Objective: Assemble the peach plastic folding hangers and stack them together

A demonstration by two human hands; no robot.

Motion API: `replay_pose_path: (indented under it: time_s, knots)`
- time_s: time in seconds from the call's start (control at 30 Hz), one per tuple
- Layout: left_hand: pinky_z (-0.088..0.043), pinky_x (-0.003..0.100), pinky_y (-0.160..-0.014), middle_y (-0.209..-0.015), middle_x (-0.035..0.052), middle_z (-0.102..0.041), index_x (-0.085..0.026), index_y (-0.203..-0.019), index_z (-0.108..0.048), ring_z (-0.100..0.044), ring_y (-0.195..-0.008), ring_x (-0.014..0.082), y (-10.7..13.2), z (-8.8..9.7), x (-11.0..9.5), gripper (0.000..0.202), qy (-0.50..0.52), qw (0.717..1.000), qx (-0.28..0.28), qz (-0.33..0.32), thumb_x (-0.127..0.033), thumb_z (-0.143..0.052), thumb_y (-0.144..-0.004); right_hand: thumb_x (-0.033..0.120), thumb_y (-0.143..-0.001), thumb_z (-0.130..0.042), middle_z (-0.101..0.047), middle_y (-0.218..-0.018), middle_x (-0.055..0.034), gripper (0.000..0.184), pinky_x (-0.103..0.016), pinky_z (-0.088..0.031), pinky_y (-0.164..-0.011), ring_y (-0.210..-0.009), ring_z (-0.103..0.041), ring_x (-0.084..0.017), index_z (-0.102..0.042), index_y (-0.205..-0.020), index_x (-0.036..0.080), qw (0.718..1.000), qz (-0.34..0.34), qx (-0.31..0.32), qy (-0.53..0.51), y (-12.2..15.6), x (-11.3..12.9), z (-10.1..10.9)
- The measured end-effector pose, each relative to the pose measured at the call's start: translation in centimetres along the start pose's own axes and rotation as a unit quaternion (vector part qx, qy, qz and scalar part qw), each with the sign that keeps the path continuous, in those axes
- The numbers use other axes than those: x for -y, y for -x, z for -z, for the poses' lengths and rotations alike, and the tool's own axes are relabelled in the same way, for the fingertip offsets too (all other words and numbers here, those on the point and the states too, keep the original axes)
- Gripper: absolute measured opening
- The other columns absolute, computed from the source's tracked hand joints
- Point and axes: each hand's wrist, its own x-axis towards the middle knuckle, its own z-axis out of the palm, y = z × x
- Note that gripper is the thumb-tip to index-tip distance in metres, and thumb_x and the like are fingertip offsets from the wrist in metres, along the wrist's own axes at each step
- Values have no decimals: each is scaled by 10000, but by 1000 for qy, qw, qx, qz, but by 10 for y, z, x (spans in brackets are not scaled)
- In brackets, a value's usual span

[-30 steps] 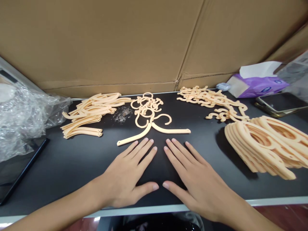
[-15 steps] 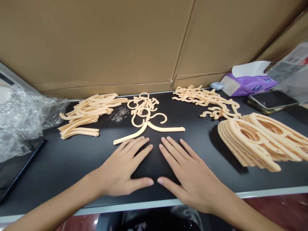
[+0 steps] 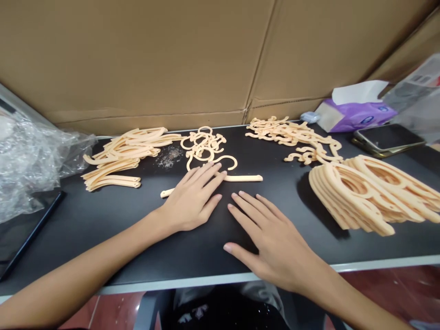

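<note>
My left hand [image 3: 192, 199] lies flat over the middle of a peach plastic hanger [image 3: 242, 178] on the black table [image 3: 103, 238], fingers spread and touching it. Just beyond its fingertips lies a small heap of loose peach hooks [image 3: 202, 144]. My right hand [image 3: 271, 238] rests palm down on the table nearer the front edge, fingers apart, holding nothing. A fanned stack of peach hanger frames [image 3: 371, 192] sits to the right of that hand.
A pile of curved hanger arms [image 3: 120, 158] lies at the back left, another pile of hooks [image 3: 295, 137] at the back right. Crumpled clear plastic [image 3: 30, 160] sits at the left. A tissue pack [image 3: 357, 112] and a phone [image 3: 388, 137] lie far right. A cardboard wall [image 3: 192, 59] closes the back.
My left hand has slid forward from the table's front area onto the hanger. My right hand stays flat in about the same place.
</note>
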Motion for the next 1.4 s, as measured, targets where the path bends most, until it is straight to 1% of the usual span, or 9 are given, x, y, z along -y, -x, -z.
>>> replay_pose_path:
  time_s: [0.27,0.43,0.5,0.57,0.67,0.83,0.97,1.2,1.4]
  knots:
    - [-467,455,-1001,-995,93,-711,-119,-1093,-709,-607,-1045,269,5,-1,0,239,-13,997,-81,-1,-222,-518,-991,113,-915,-609,-764,-1094,-106,196,-462,-547,-953,-1119,-644,-287,-720,-1076,140,991,27,-129,-28,3,-18,18]
    - [-470,407,-874,-895,77,-659,-157,-1040,-728,-564,-930,248,6,0,-1,245,-24,997,-74,-12,-275,-517,-1005,233,-950,-555,-754,-911,-116,204,-437,-497,-776,-873,-611,-289,-749,-965,172,969,-35,-136,203,-14,-80,54]
    - [-462,392,-836,-862,68,-637,-181,-1034,-737,-537,-877,238,6,1,-2,251,-36,996,-74,-14,-294,-514,-1006,221,-957,-479,-721,-899,-153,287,-430,-434,-712,-899,-593,-323,-756,-926,154,938,-111,-39,327,-24,-106,61]
    - [-454,391,-822,-855,69,-628,-187,-1018,-743,-524,-861,239,6,1,-3,239,-52,996,-79,-10,-266,-519,-989,209,-948,-461,-700,-980,-178,300,-404,-392,-694,-915,-580,-322,-752,-998,158,924,-130,61,353,-32,-126,60]
    - [-452,409,-837,-879,81,-639,-167,-1029,-738,-531,-880,256,8,1,-4,228,-75,994,-83,5,-192,-537,-925,185,-929,-455,-675,-1010,-220,330,-413,-387,-717,-940,-572,-348,-755,-1065,161,924,-131,112,341,-37,-145,51]
    - [-451,422,-922,-1084,107,-680,-131,-1218,-669,-566,-993,262,7,0,-4,321,-54,996,-67,3,-223,-491,-967,279,-949,-494,-670,-893,-207,311,-404,-359,-671,-854,-569,-336,-780,-879,179,944,-71,76,314,-35,-173,33]
    - [-446,420,-922,-1054,85,-696,-158,-1110,-693,-584,-992,252,6,1,-4,283,-34,998,-47,1,-283,-456,-1021,382,-955,-556,-632,-747,-141,322,-373,-266,-630,-767,-516,-252,-788,-812,212,972,8,-35,232,-34,-195,23]
    - [-460,401,-906,-974,94,-698,-141,-940,-681,-601,-949,237,7,-1,-5,226,-33,998,-61,6,-185,-464,-984,392,-1005,-452,-613,-704,-98,451,-355,-319,-639,-726,-502,-205,-750,-726,202,978,80,-55,185,-46,-192,17]
    - [-467,407,-882,-1037,88,-676,-168,-1109,-672,-581,-960,244,7,0,-6,270,-15,999,-34,29,-319,-466,-1021,314,-987,-496,-672,-1084,-138,291,-430,-473,-823,-977,-593,-273,-751,-927,188,989,62,-37,132,-56,-152,21]
